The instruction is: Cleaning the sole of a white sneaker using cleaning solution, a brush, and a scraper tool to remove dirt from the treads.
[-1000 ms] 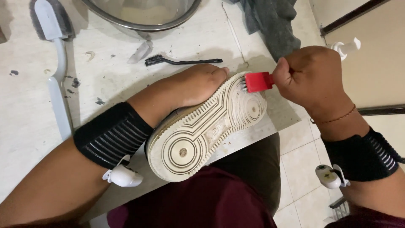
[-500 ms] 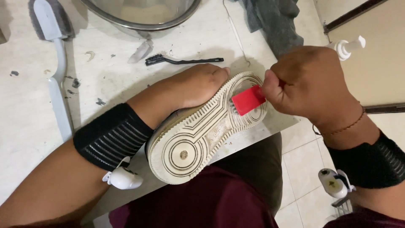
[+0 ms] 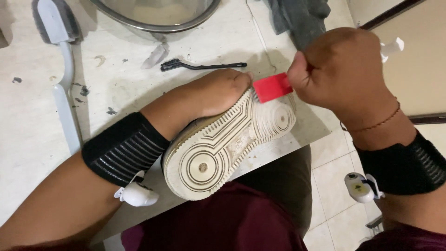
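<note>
The left hand [image 3: 218, 93] is clasped around a white shoe [image 3: 223, 144], which is turned sole-up at the near edge of the pale worktop [image 3: 28, 139]; the fingers are hidden behind the shoe's far side, so only the back of the hand and the thumb side show against the toe end. The heel of the shoe points back toward the left forearm, just beside the black ribbed wrist band [image 3: 123, 148] and the small white device [image 3: 137, 194] clipped under it. The right hand [image 3: 341, 74] is closed in a fist around a small red brush [image 3: 273, 87], whose head rests against the front part of the sole, right between the two hands; its bristles seem to touch the tread, though they are mostly hidden under the red block. Beyond the left hand, a thin black brush [image 3: 202, 65] lies flat on the worktop, and farther past it sits the rim of a metal bowl [image 3: 158, 21]. Well out to the left of the left forearm lies a long white-handled scrubbing brush [image 3: 62, 79]. Just beyond the right hand a grey cloth [image 3: 299, 18] hangs over the worktop's edge. The right wrist carries a thin cord bracelet [image 3: 376, 123] and another black band.
</note>
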